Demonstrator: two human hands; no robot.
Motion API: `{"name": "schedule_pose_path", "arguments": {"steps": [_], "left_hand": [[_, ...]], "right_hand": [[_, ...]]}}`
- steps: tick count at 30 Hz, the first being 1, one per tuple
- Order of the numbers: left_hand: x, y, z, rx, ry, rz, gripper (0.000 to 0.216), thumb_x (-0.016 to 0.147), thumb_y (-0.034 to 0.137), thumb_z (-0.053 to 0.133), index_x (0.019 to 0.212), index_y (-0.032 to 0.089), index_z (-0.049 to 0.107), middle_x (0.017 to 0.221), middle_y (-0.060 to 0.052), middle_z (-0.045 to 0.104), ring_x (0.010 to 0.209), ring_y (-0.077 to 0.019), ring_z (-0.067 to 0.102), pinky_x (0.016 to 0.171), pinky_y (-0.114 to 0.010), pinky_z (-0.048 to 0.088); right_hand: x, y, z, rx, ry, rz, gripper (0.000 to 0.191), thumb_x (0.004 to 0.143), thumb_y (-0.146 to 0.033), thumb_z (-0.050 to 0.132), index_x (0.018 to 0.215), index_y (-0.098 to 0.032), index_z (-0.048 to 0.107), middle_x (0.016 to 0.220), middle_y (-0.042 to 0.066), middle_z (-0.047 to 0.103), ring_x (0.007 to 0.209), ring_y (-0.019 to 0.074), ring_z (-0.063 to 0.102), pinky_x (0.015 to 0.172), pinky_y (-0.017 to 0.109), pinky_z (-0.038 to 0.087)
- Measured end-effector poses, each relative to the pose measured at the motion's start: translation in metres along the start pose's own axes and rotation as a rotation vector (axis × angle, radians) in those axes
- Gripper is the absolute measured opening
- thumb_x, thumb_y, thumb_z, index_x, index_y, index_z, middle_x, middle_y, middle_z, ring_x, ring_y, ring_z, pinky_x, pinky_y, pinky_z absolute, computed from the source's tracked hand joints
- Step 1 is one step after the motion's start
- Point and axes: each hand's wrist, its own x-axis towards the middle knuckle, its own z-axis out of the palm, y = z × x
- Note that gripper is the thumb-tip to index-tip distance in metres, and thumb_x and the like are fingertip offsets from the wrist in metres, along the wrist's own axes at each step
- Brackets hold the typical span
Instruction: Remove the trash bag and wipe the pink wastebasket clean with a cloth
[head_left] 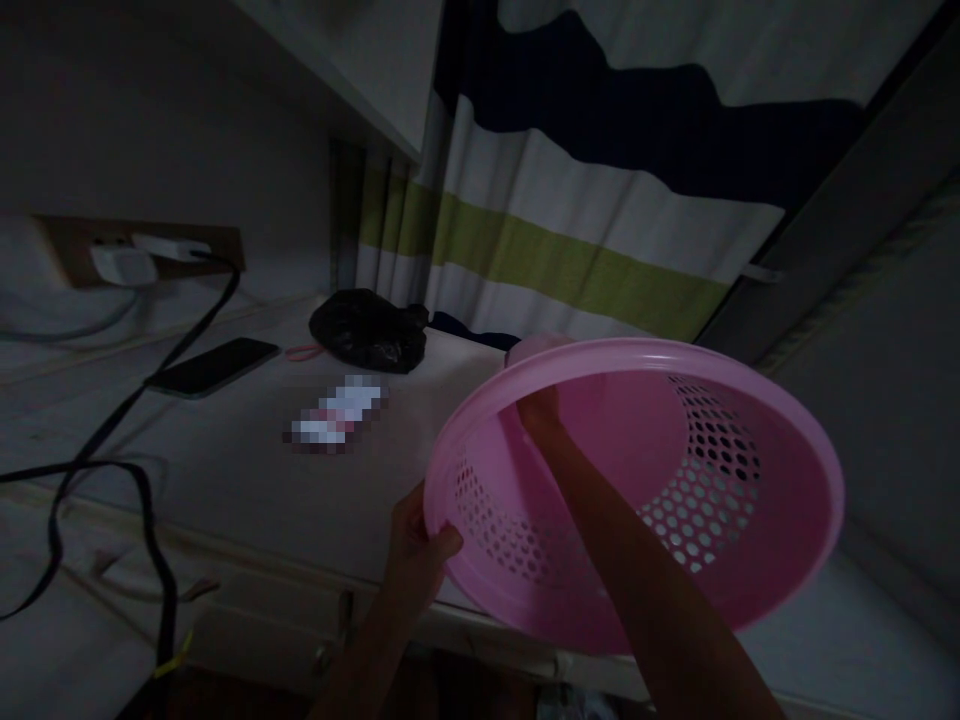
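A round pink plastic basket (780, 480) with a perforated wall is tilted toward me over the edge of a white bed surface. My left hand (416, 555) grips its near left rim, thumb over the edge. My right arm reaches across the inside of the basket, and my right hand (536, 405) is at the far rim, where the fingers curl over the edge beside a pale pink shape I cannot make out. The room is dim.
On the white surface (225, 470) lie a black phone (214, 366), a crumpled black plastic bag (371, 330), and a small blurred packet (337, 412). Black cables (142, 400) run from a charger at a wall socket (124, 262). A striped curtain (585, 220) hangs behind.
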Motion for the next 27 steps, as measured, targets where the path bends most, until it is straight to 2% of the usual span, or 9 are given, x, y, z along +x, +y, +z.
{"name": "schedule_pose_path", "arguments": {"steps": [5,8,11,14,18,24,27], "left_hand": [[-0.003,0.0,-0.001,-0.033,0.084,-0.026,0.027,0.041,0.01,0.061,0.067,0.014,0.064,0.056,0.001,0.06,0.05,-0.0105,0.05,0.045,-0.021,0.042],[-0.003,0.0,0.0,-0.049,0.092,-0.031,0.023,0.041,0.009,0.06,0.063,0.014,0.063,0.053,0.002,0.058,0.048,-0.0089,0.048,0.044,-0.019,0.041],[-0.003,-0.001,0.0,-0.045,0.116,-0.045,0.02,0.041,0.008,0.058,0.061,0.014,0.062,0.05,0.004,0.054,0.045,-0.007,0.045,0.042,-0.017,0.038],[-0.002,-0.002,0.001,-0.03,0.116,-0.034,0.021,0.04,0.008,0.058,0.061,0.014,0.061,0.05,0.004,0.053,0.046,-0.008,0.046,0.044,-0.019,0.039],[-0.003,-0.005,0.001,0.018,0.13,-0.009,0.023,0.042,0.011,0.06,0.065,0.014,0.061,0.054,0.002,0.056,0.05,-0.01,0.049,0.047,-0.021,0.042],[-0.005,-0.005,0.003,0.036,0.199,0.0,0.025,0.041,0.013,0.061,0.067,0.014,0.06,0.056,0.001,0.058,0.052,-0.0114,0.051,0.048,-0.022,0.043],[-0.005,-0.004,0.002,0.03,0.209,-0.004,0.026,0.041,0.012,0.061,0.067,0.014,0.059,0.056,0.002,0.057,0.051,-0.0104,0.05,0.046,-0.021,0.042]], "right_hand": [[0.008,0.0,-0.002,0.017,0.063,0.062,0.04,0.085,-0.011,0.025,0.108,-0.012,0.058,0.105,0.012,0.061,0.102,0.0241,0.053,0.088,0.04,0.042],[-0.002,-0.005,0.006,0.012,0.042,-0.101,0.042,0.083,-0.008,0.027,0.116,-0.012,0.052,0.116,0.012,0.055,0.113,0.0226,0.046,0.095,0.039,0.038],[-0.016,-0.01,0.013,-0.017,-0.055,-0.304,0.041,0.08,-0.006,0.034,0.117,-0.007,0.05,0.122,0.014,0.051,0.121,0.0228,0.037,0.102,0.039,0.031],[-0.024,-0.012,0.012,-0.051,-0.124,-0.345,0.04,0.08,-0.008,0.035,0.117,-0.004,0.05,0.123,0.016,0.049,0.122,0.0228,0.036,0.103,0.04,0.029],[-0.016,-0.011,0.006,-0.052,-0.127,-0.312,0.041,0.081,-0.008,0.034,0.118,-0.005,0.049,0.123,0.016,0.05,0.12,0.0234,0.039,0.102,0.041,0.031],[0.011,0.002,-0.003,0.017,0.014,-0.039,0.045,0.081,-0.006,0.027,0.12,-0.011,0.048,0.114,0.013,0.057,0.114,0.0273,0.044,0.098,0.047,0.033],[0.015,0.01,-0.005,0.074,0.041,0.022,0.046,0.08,-0.004,0.026,0.12,-0.012,0.048,0.111,0.013,0.058,0.114,0.028,0.044,0.096,0.046,0.034]]}}
